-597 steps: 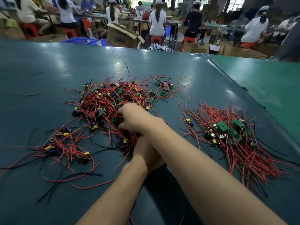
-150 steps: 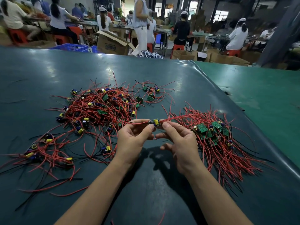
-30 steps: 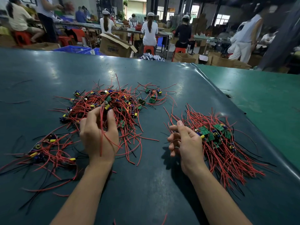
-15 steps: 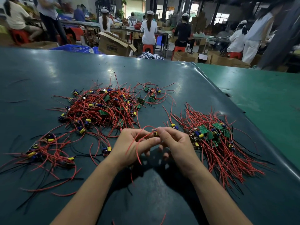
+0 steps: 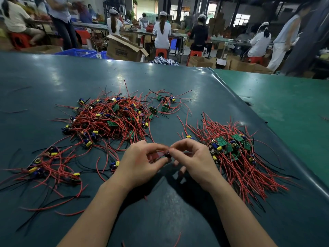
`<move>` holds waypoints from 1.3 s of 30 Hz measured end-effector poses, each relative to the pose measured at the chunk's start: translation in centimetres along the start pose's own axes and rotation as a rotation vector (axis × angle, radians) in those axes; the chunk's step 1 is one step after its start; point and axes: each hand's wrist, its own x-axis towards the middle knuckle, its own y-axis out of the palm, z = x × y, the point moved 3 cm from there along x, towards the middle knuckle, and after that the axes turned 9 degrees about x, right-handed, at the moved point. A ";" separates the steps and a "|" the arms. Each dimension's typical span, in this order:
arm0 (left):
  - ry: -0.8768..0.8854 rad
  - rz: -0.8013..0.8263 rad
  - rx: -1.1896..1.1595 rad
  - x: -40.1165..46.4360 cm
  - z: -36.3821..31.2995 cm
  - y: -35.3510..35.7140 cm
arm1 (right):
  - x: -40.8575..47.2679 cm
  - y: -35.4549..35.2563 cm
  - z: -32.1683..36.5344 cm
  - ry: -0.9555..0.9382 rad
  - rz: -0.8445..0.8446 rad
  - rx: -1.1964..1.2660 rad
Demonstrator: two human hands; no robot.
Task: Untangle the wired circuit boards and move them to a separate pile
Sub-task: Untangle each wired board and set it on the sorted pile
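Note:
A tangled heap of small green circuit boards with red and black wires [image 5: 110, 120] lies at the table's centre left. A sorted pile of the same boards [image 5: 233, 154] lies on the right, wires fanned toward me. Between the two piles, my left hand [image 5: 140, 163] and my right hand [image 5: 192, 157] meet fingertip to fingertip and pinch one small wired board [image 5: 166, 155], which is blurred by motion. Its red wires show faintly under my left fingers.
A smaller clump of wired boards [image 5: 48, 166] lies at the near left, and a few boards [image 5: 164, 104] sit apart behind the heap. The dark table cover [image 5: 160, 220] ends at a raised edge on the right. People work at benches beyond.
One second ago my left hand held wires over the heap and my right hand lay by the sorted pile. Both hands then came together over one board and now hold it between them.

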 end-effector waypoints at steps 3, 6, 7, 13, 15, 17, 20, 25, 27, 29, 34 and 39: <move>0.099 -0.151 0.049 0.1 -0.4 -0.3 | 0.2 -0.6 0.2 -0.005 -0.133 0.146; 0.135 -0.546 0.229 0.0 -1.0 -1.4 | 0.5 -1.3 0.5 0.045 -0.273 0.406; 0.110 -0.654 0.198 0.0 -1.0 -1.6 | 0.5 -1.5 0.5 0.062 -0.315 0.486; -0.294 -0.489 -0.572 0.8 0.1 -0.4 | 0.5 -1.3 1.1 0.131 -0.266 0.663; -0.221 -0.246 -0.573 0.6 -0.7 0.9 | 0.4 -0.7 1.0 0.150 -0.185 0.570; -0.203 -0.071 -0.696 0.3 -1.7 1.8 | 0.2 -0.1 0.8 0.143 -0.125 0.459; -0.215 -0.059 -0.623 0.4 -1.9 2.5 | 0.0 0.2 0.4 0.085 -0.088 0.293; -0.415 -0.105 -0.811 0.7 -0.8 2.9 | 0.2 -0.3 0.1 0.038 -0.258 0.245; -0.471 -0.128 -0.872 0.8 -0.2 3.0 | 0.4 -1.0 0.0 0.036 -0.358 0.294; -0.483 -0.122 -0.901 0.9 0.1 3.0 | 0.6 -1.3 0.0 0.075 -0.384 0.402; -0.430 -0.066 -0.967 0.8 -0.2 3.0 | 0.2 0.3 -0.4 0.277 -0.166 0.500; -0.355 -0.022 -0.862 0.5 -0.6 3.0 | 0.2 0.5 -0.4 0.208 -0.237 0.435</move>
